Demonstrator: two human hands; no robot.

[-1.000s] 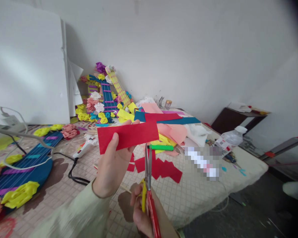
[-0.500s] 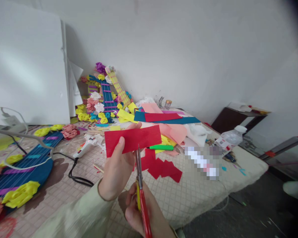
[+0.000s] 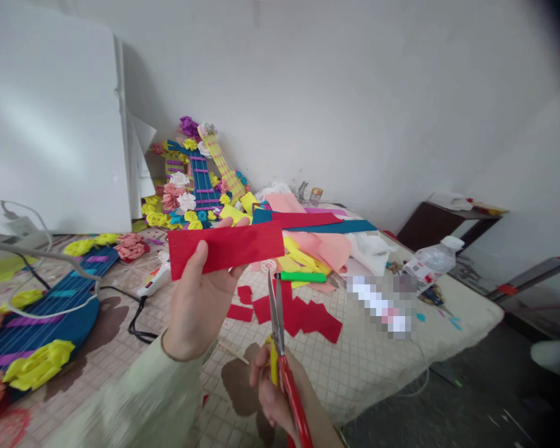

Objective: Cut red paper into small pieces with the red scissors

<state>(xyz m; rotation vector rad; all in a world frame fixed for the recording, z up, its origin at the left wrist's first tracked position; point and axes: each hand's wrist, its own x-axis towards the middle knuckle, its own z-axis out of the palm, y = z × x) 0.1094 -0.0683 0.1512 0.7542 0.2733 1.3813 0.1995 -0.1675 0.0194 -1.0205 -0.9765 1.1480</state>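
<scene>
My left hand (image 3: 200, 302) pinches a long strip of red crepe paper (image 3: 226, 249) by its left half and holds it up level in front of me. Below it, my right hand (image 3: 273, 395) grips scissors (image 3: 280, 348) with red and yellow handles. The blades point up and their tips stand just under the strip's right end, not touching it. Several cut red paper squares (image 3: 298, 314) lie on the tiled cloth beneath. A green marker (image 3: 303, 277) rests just behind the blade tips.
A white glue gun (image 3: 153, 281) with a black cord lies to the left. Blue paper guitars with flowers (image 3: 200, 180) lean on the wall, another (image 3: 32, 323) lies at left. Coloured paper sheets (image 3: 317, 233) pile up behind. A plastic bottle (image 3: 432, 258) lies at right, near the bed's edge.
The red strip has moved left and slightly up. The scissors have drawn back out from under the strip's middle and now stand below its right end.
</scene>
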